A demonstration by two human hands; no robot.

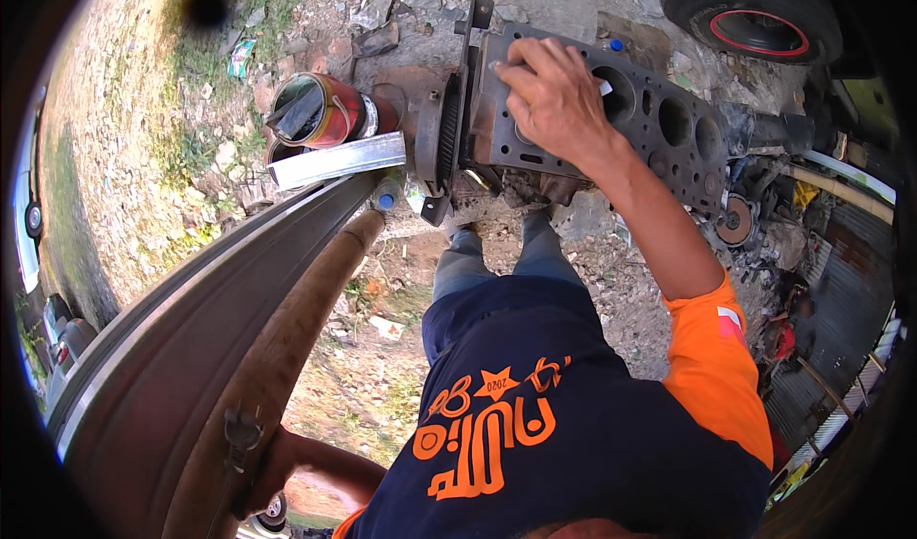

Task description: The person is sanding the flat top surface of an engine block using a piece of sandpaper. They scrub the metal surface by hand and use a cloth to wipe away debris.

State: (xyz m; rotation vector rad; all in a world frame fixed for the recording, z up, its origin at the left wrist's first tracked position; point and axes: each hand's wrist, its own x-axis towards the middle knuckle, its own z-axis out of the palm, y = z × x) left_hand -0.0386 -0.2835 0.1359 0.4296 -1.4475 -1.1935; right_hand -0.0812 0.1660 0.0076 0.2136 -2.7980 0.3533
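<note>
My right hand (559, 99) is on the flat top of a grey engine block (659, 161), near its left end, fingers bent down against the metal. A small white edge (605, 87) shows beside that hand, next to an open cylinder bore; what the fingers hold is hidden. Further right along the block are more round bores (674, 121). A toothed flywheel (439, 138) stands upright at the block's left end. At the lower left, my left hand (270, 472) is against a thick brown wooden pole (315, 300), its fingers out of sight behind it.
A red can (339, 109) with dark pieces in it stands left of the flywheel. Close by are a silver metal channel (339, 160) and a blue-capped bottle (386, 201). A red-rimmed tyre (759, 32) lies at the top right. Stones cover the ground.
</note>
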